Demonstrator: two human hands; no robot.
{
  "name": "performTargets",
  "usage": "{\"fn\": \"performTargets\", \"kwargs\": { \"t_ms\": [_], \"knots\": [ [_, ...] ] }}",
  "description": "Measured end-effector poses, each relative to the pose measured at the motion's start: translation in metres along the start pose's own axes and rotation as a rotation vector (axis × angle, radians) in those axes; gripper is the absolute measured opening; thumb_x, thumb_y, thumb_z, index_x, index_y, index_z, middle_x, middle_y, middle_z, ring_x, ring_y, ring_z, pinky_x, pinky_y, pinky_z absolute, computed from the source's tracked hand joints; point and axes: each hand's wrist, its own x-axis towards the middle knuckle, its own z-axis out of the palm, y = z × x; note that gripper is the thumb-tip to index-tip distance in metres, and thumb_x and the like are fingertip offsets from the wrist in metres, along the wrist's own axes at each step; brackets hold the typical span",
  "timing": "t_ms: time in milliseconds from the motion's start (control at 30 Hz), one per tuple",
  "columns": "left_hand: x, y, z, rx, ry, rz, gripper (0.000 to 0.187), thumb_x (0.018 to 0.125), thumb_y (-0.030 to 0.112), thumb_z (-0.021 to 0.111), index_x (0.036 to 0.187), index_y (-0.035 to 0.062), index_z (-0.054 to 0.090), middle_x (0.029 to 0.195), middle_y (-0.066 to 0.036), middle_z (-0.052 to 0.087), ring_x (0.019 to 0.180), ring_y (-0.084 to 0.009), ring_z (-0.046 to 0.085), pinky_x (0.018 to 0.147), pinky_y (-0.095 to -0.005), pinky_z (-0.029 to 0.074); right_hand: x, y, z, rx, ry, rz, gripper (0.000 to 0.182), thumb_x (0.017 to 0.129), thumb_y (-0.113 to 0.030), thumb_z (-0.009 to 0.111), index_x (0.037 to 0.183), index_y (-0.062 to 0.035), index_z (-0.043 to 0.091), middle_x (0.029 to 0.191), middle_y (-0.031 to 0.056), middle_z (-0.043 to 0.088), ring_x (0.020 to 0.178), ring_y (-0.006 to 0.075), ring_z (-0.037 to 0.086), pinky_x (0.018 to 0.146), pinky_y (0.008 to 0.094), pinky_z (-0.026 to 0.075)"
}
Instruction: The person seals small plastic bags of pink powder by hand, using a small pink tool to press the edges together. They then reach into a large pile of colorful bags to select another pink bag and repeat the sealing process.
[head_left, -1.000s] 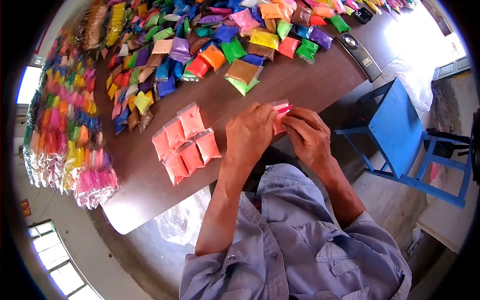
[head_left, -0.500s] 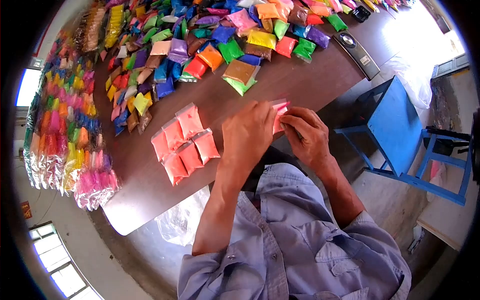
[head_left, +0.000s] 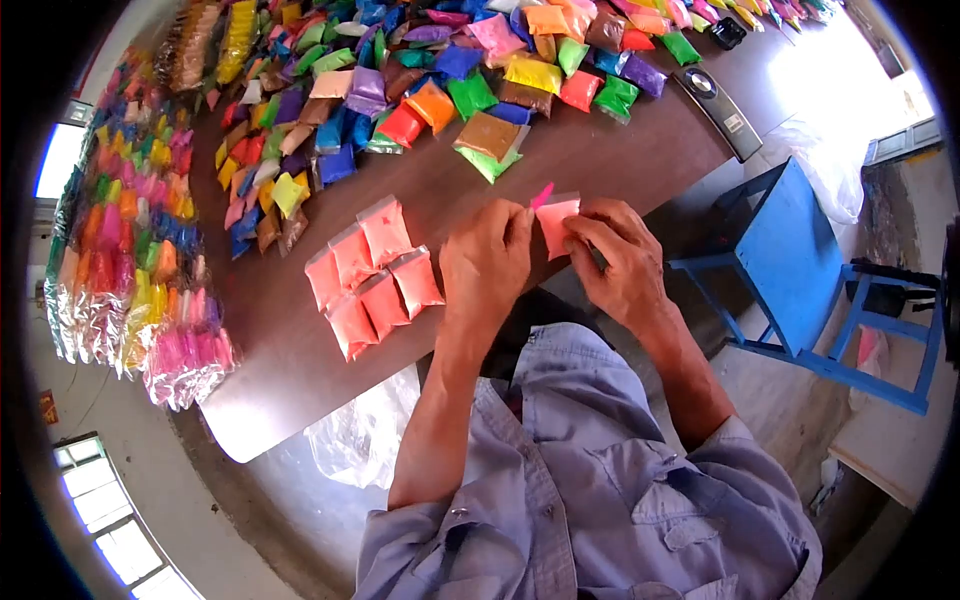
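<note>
Both hands meet just above the near edge of the counter [head_left: 300, 370], holding one small salmon-pink packet [head_left: 556, 222] between them: the left hand [head_left: 487, 262] has its fingers closed on the packet's left edge, and the right hand [head_left: 622, 262] pinches its right side, thumb and fingertips pressed together on the film. A thin bright-pink strip [head_left: 541, 194] sticks up from the packet's top corner. The packet hangs in the air, clear of the wood, so a slackened pinch would probably let it drop to the counter or past its edge toward the lap; if the top is not yet sealed, which cannot be told here, tilting it could spill powder, and a hard tug might tear the thin film. The packet looks like a soft, flat, rectangular pouch of clear glossy plastic filled with fine coloured powder. To the left lies a cluster of matching pink packets [head_left: 368, 275], plump and overlapping. Farther off, mixed coloured packets [head_left: 430, 90] cover the dark, smooth brown counter, with a black oblong scale [head_left: 716, 108] at the far right.
</note>
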Motion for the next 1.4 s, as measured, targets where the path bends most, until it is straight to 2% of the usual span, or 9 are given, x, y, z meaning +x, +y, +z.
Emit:
{"fn": "performTargets", "kwargs": {
  "t_ms": [133,400,667,833,1067,1167,1267,1333,1400],
  "knots": [
    [-0.024,0.006,0.007,-0.083,-0.005,-0.040,0.011,0.091,0.007,0.074,0.087,0.0009,0.066,0.079,-0.017,0.069,0.069,-0.0364,0.069,0.062,-0.0407,0.052,0.002,0.002,0.002,-0.008,0.011,-0.008,0.022,0.080,-0.004,0.078,0.101,-0.0055,0.072,0.110,0.0101,0.070,0.098,0.0315,0.068,0.082,0.0392,0.057],
    [-0.012,-0.011,0.010,0.099,0.026,-0.002,0.015,0.095,0.017,0.069,0.087,0.0058,0.064,0.080,-0.014,0.069,0.071,-0.0366,0.069,0.061,-0.0452,0.053,0.004,0.008,-0.001,-0.032,-0.035,-0.079,0.018,0.086,-0.006,0.075,0.104,-0.0052,0.074,0.112,0.0103,0.071,0.100,0.0321,0.068,0.084,0.0393,0.057],
    [-0.037,0.013,0.004,-0.144,0.097,-0.022,0.009,0.090,0.002,0.074,0.088,0.0018,0.065,0.081,-0.017,0.070,0.071,-0.0340,0.071,0.060,-0.0388,0.053,0.010,0.002,-0.002,-0.104,-0.070,-0.011,0.024,0.085,-0.006,0.075,0.109,-0.0089,0.075,0.102,0.0082,0.067,0.096,0.0305,0.065,0.080,0.0388,0.055],
    [-0.041,0.012,0.008,0.094,0.067,-0.049,0.009,0.094,0.009,0.071,0.091,0.0049,0.063,0.073,-0.017,0.068,0.067,-0.0396,0.069,0.056,-0.0454,0.053,0.010,-0.001,0.002,-0.124,-0.047,0.026,0.023,0.084,-0.006,0.076,0.106,-0.0100,0.077,0.098,0.0068,0.067,0.093,0.0296,0.065,0.078,0.0384,0.055],
    [-0.042,-0.003,0.010,0.060,0.128,-0.155,0.009,0.095,0.010,0.070,0.090,0.0052,0.063,0.071,-0.016,0.067,0.063,-0.0393,0.068,0.055,-0.0453,0.053,0.011,-0.001,0.011,-0.129,0.013,0.074,0.019,0.083,-0.008,0.077,0.102,-0.0116,0.079,0.097,0.0045,0.069,0.091,0.0294,0.066,0.076,0.0386,0.055],
    [-0.047,0.003,0.012,0.019,0.177,-0.033,0.009,0.095,0.010,0.070,0.092,0.0058,0.062,0.071,-0.016,0.067,0.064,-0.0387,0.068,0.056,-0.0455,0.053,0.011,-0.004,0.009,-0.134,0.003,0.088,0.019,0.084,-0.008,0.077,0.102,-0.0112,0.079,0.097,0.0049,0.069,0.091,0.0298,0.066,0.076,0.0390,0.055],
    [-0.050,0.006,0.013,0.030,0.110,0.019,0.010,0.095,0.010,0.071,0.093,0.0063,0.061,0.073,-0.016,0.067,0.065,-0.0382,0.069,0.056,-0.0457,0.052,0.011,-0.005,0.008,-0.133,0.001,0.090,0.018,0.084,-0.009,0.077,0.102,-0.0105,0.079,0.097,0.0055,0.069,0.091,0.0300,0.066,0.077,0.0392,0.055],
    [-0.049,0.010,0.005,0.191,0.015,-0.097,0.011,0.095,0.011,0.071,0.093,0.0067,0.061,0.074,-0.016,0.068,0.066,-0.0374,0.069,0.056,-0.0452,0.052,0.009,-0.003,0.008,-0.137,0.002,0.085,0.018,0.084,-0.010,0.077,0.102,-0.0102,0.079,0.098,0.0059,0.069,0.092,0.0298,0.066,0.077,0.0389,0.055],
    [-0.051,0.013,-0.002,0.204,0.048,-0.061,0.011,0.094,0.011,0.072,0.093,0.0067,0.061,0.074,-0.015,0.067,0.065,-0.0368,0.069,0.056,-0.0446,0.052,0.012,-0.004,0.009,-0.130,0.005,0.069,0.018,0.085,-0.011,0.077,0.102,-0.0098,0.079,0.098,0.0063,0.070,0.093,0.0297,0.066,0.078,0.0387,0.055]
  ]
}}
